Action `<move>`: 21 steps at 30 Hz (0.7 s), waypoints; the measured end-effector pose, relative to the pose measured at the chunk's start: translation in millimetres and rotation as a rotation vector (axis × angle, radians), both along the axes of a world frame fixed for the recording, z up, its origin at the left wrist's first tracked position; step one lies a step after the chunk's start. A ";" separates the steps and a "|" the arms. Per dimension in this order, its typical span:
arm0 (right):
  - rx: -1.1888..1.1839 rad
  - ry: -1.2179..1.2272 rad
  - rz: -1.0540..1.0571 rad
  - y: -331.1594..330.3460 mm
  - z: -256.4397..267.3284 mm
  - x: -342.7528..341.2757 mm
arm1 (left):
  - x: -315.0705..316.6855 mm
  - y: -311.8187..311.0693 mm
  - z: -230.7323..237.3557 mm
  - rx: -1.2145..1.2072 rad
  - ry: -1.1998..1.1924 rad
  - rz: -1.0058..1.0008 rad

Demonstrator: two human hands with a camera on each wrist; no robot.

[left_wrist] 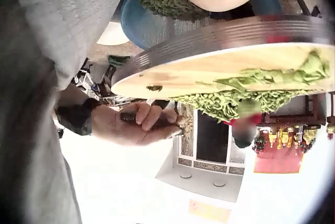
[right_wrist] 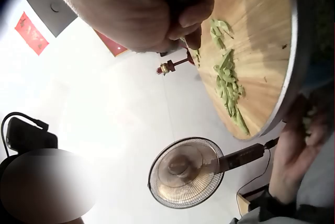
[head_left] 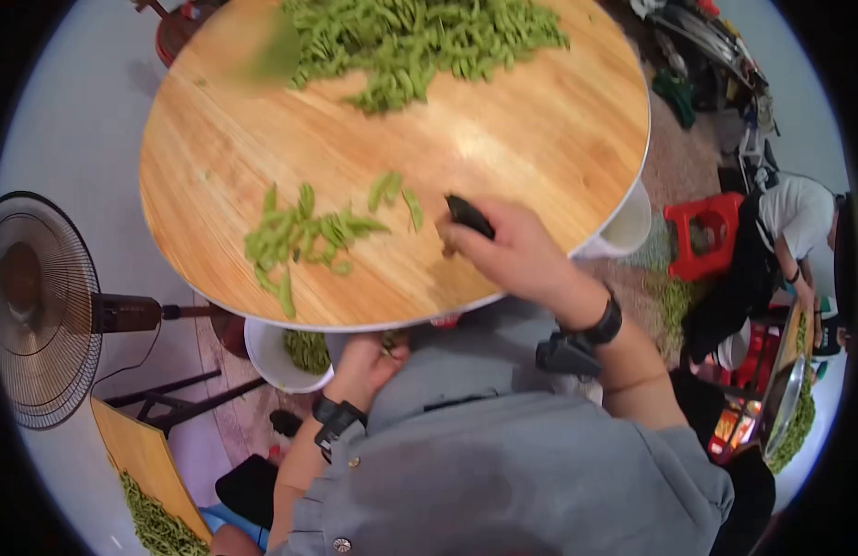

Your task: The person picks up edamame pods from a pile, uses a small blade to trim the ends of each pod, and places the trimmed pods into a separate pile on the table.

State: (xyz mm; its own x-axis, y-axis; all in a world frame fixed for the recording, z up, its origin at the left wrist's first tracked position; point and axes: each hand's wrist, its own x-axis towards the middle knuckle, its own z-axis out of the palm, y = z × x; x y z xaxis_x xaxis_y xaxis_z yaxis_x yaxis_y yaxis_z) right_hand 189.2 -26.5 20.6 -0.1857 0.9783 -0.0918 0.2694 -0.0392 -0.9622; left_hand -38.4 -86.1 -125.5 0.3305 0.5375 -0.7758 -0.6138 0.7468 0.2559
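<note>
Over the round table's near right part, my right hand (head_left: 517, 248) grips a small black-handled tool (head_left: 471, 217); its working end cannot be made out. In the right wrist view the curled right hand (right_wrist: 131, 14) largely hides that tool. A small pile of green pods (head_left: 295, 236) lies on the wood to its left, with a few loose pods (head_left: 385, 188) nearer the hand. My left hand (head_left: 369, 363) is below the table's near edge, beside a white bucket. Its fingers hold green pods (right_wrist: 308, 122), seen in the right wrist view.
A large pod heap (head_left: 429, 46) covers the table's (head_left: 540, 139) far part. The white bucket (head_left: 262, 357) holds pods below the near left edge. A fan (head_left: 44, 306) stands left. To the right are a red stool (head_left: 702, 236) and another person (head_left: 795, 218).
</note>
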 end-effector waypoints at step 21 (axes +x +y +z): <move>0.275 -0.530 0.009 21.6 -19.7 -15.8 | 18.1 37.1 46.0 0.089 -0.074 0.259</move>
